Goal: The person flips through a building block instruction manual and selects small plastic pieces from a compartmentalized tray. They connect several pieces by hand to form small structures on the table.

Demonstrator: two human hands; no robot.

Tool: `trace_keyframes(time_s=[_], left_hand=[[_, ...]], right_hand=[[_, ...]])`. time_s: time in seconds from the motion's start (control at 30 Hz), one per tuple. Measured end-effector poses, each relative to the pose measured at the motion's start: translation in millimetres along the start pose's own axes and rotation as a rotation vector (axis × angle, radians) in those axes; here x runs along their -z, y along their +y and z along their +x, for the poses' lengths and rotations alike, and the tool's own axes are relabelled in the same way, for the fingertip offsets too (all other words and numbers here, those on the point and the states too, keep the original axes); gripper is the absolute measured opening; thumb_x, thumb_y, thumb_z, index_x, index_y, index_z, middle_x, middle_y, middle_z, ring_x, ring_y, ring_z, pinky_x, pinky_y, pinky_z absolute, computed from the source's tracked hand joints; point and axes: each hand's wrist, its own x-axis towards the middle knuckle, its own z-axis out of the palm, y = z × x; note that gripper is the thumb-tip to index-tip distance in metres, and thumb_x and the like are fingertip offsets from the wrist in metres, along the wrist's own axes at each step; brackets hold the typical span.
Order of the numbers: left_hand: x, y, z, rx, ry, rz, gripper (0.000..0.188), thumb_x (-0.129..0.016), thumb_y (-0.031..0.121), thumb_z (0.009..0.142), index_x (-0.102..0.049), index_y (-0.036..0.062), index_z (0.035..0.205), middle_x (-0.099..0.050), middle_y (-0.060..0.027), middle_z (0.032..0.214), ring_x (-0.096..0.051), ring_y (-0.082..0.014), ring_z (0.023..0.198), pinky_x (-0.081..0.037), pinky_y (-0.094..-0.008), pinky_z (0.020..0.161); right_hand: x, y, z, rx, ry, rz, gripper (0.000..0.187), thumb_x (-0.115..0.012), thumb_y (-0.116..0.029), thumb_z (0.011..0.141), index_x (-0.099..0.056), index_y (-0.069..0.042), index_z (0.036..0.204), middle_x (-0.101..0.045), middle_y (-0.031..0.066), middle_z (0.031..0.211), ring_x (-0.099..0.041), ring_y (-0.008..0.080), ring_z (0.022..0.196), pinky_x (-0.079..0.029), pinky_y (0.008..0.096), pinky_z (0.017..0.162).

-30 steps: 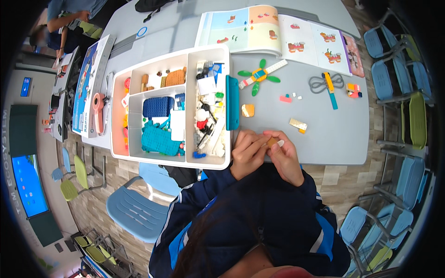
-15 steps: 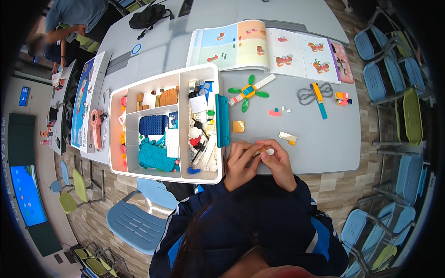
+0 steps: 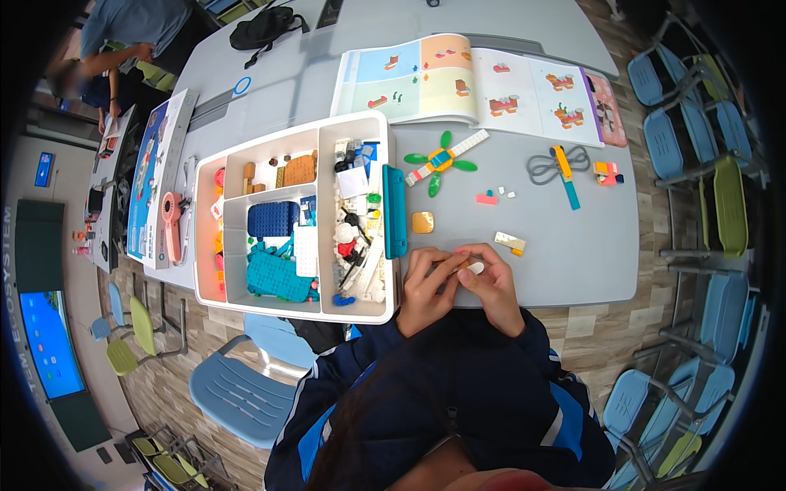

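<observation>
At the table's near edge, my left hand (image 3: pixel 427 285) and my right hand (image 3: pixel 494 292) meet with fingers closed around small toy building pieces. A rounded white piece (image 3: pixel 476 268) shows between the fingertips, with a bit of brown beside it; the fingers hide the rest. Just beyond my hands lie a tan rounded tile (image 3: pixel 422 222) and a pale brick with a yellow end (image 3: pixel 510 243). Farther off sit a pink brick piece (image 3: pixel 486 199) with a teal bit and a few tiny white pieces. A flower-like build with green leaves (image 3: pixel 440 160) lies near the booklet.
A white compartment box (image 3: pixel 311 313) of sorted bricks stands left of my hands. An open picture booklet (image 3: pixel 508 90) lies at the back. To the right are a grey cord (image 3: pixel 543 170) with a yellow-and-teal piece and a small brick build (image 3: pixel 607 173). A pink handheld fan (image 3: pixel 171 225) lies far left.
My fingers have shifted very slightly around the small pieces. The whole view has moved a touch; the things on the table lie as before.
</observation>
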Motion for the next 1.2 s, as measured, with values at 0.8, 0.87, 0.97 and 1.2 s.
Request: trace_keyframes(time_s=[0.8, 0.87, 0.97, 1.2], left_hand=[[0.6, 0.7, 1.9, 0.011, -0.003, -0.027, 0.038, -0.072, -0.009, 0.074, -0.071, 0.0041, 0.11, -0.062, -0.0107, 0.097, -0.058, -0.0286, 0.09, -0.049, -0.0353, 0.075], [0.1, 1.2, 1.0, 0.029, -0.001, -0.036, 0.038, -0.072, -0.009, 0.074, -0.071, 0.0043, 0.11, -0.062, -0.0107, 0.097, -0.058, -0.0285, 0.09, -0.049, -0.0353, 0.075], [-1.7, -1.2, -0.8, 0.029, 0.005, -0.041, 0.039, -0.072, -0.009, 0.074, -0.071, 0.0047, 0.11, -0.062, -0.0107, 0.097, -0.058, -0.0284, 0.09, -0.049, -0.0353, 0.075], [0.5, 0.9, 0.9, 0.034, -0.005, -0.035, 0.039, -0.071, -0.009, 0.074, -0.071, 0.0048, 0.11, -0.061, -0.0108, 0.097, -0.058, -0.0283, 0.091, -0.05, -0.0354, 0.075]], right_hand=[[2.3, 1.2, 1.3, -0.018, 0.003, 0.033, 0.032, -0.066, -0.011, 0.094, -0.055, -0.001, 0.122, -0.06, 0.0067, 0.115, -0.059, 0.0098, 0.101, -0.048, 0.0236, 0.087], [3.1, 3.4, 1.7, -0.015, 0.005, 0.04, 0.032, -0.066, -0.011, 0.094, -0.054, -0.001, 0.122, -0.06, 0.0071, 0.116, -0.059, 0.01, 0.101, -0.048, 0.0237, 0.087], [4.8, 4.2, 1.6, -0.021, 0.001, 0.04, 0.033, -0.066, -0.011, 0.094, -0.054, 0.0, 0.122, -0.06, 0.0077, 0.118, -0.059, 0.0103, 0.102, -0.048, 0.024, 0.087], [2.6, 3.2, 1.9, -0.009, 0.001, 0.057, 0.033, -0.066, -0.011, 0.094, -0.054, 0.0, 0.123, -0.06, 0.009, 0.119, -0.061, 0.0117, 0.101, -0.049, 0.0253, 0.089]])
